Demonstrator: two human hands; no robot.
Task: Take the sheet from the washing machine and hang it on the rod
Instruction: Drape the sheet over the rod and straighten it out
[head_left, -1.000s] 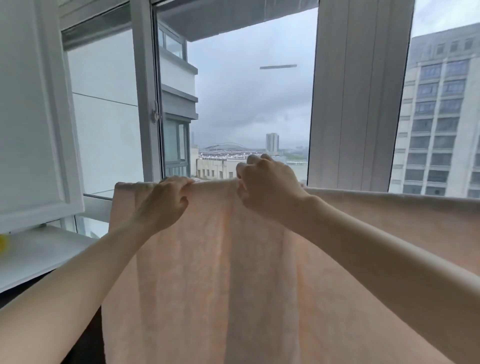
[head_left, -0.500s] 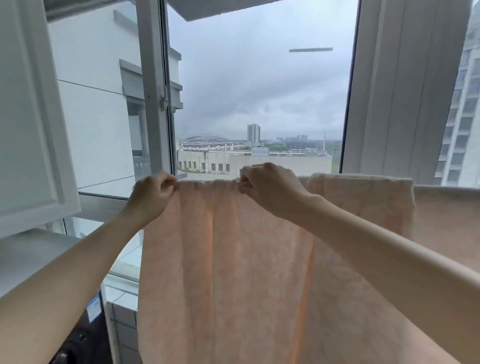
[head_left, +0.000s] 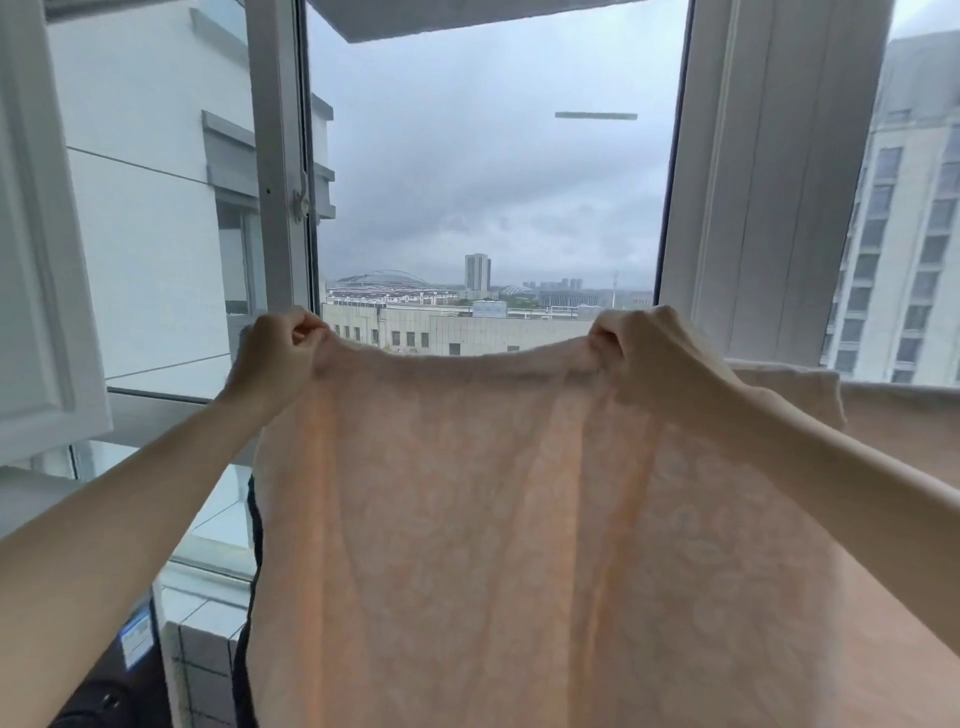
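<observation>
The peach sheet (head_left: 519, 519) is pinched along its top edge by the left hand (head_left: 278, 351) and right hand (head_left: 652, 353); it should be kept taut and level while spread.

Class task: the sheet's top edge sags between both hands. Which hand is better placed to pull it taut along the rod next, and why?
Left hand. It pinches the sheet at its free outer end, with open space beyond. The right hand grips beside fabric already draped further right.

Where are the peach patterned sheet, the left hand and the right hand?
Peach patterned sheet (head_left: 467, 519), head view, middle of the hanging cloth.
Left hand (head_left: 278, 358), head view, back of the hand.
Right hand (head_left: 654, 358), head view, back of the hand.
</observation>
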